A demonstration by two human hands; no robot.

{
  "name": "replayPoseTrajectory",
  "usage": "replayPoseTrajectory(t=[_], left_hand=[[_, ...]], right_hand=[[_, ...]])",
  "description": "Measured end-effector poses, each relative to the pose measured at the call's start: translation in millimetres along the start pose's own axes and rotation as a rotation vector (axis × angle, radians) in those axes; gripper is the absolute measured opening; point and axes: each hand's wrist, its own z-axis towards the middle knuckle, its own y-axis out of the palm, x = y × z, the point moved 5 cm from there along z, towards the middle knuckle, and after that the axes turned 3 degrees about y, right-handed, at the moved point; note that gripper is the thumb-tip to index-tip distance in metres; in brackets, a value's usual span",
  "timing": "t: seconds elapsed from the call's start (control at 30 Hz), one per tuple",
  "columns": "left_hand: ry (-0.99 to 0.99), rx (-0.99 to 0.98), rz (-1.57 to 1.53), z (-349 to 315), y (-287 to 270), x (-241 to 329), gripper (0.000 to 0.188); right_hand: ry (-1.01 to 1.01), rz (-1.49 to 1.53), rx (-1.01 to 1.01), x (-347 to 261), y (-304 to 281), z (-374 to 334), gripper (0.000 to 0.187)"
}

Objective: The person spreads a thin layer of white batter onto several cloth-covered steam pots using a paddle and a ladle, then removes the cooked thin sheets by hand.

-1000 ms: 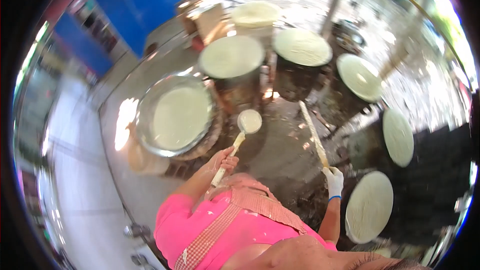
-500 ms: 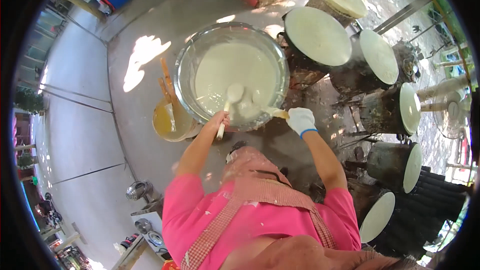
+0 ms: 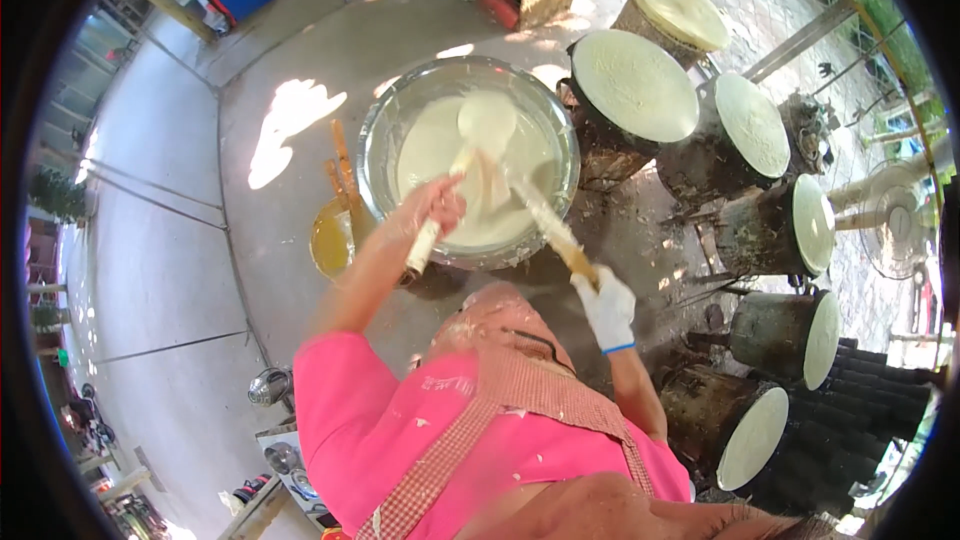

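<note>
A wide metal basin [image 3: 366, 155] full of thick, pale batter [image 3: 425, 155] stands in front of me. My bare left hand [image 3: 437, 208] is closed round the pale handle of a ladle [image 3: 487, 122], whose round, batter-coated bowl is over the far half of the basin. In a white glove with a blue cuff, my right hand [image 3: 606, 308] grips the wooden handle of a long spatula [image 3: 545, 215]. Its batter-smeared blade end lies over the basin's middle, close beside the ladle. Whether the blade touches the ladle, I cannot tell.
Left of the basin, a bucket of yellow liquid [image 3: 330, 240] has wooden sticks [image 3: 342, 165] leaning in it. Several dark, drum-like stoves curve along the right, topped with pale round surfaces such as this one [image 3: 635, 85]. A fan [image 3: 893, 225] stands beyond them.
The ladle has risen from the near part of the batter and moved away from me, with my left hand higher. My right hand has come nearer my body, and the spatula is tilted more steeply.
</note>
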Motion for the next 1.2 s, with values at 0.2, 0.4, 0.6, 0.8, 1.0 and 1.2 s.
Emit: replayPoseTrajectory(t=[0.2,0.4,0.6,0.8,1.0,1.2], left_hand=[[0.357,-0.344,0.343,-166.5,134.5,60.8,0.025],[0.852,-0.215,0.798,-187.6,170.0,100.8,0.028],[-0.142,-0.217,0.457,-53.4,105.1,36.1,0.016],[-0.539,-0.523,0.599,-21.8,157.0,-55.2,0.019],[-1.206,-0.426,0.513,4.4,193.3,-274.0,0.036],[-1.785,-0.179,0.406,-20.8,118.4,-538.8,0.039]], right_hand=[[-0.282,0.022,0.548,-64.5,-135.3,34.1,0.043],[-0.269,0.573,0.575,-58.8,-149.8,41.7,0.044],[0.443,0.739,-0.034,30.4,-15.7,-25.6,0.036],[0.652,0.820,0.254,54.9,-97.0,-166.2,0.034],[0.879,0.845,0.448,107.0,-34.5,-328.7,0.044],[1.445,0.328,0.780,69.5,74.7,-609.4,0.045]])
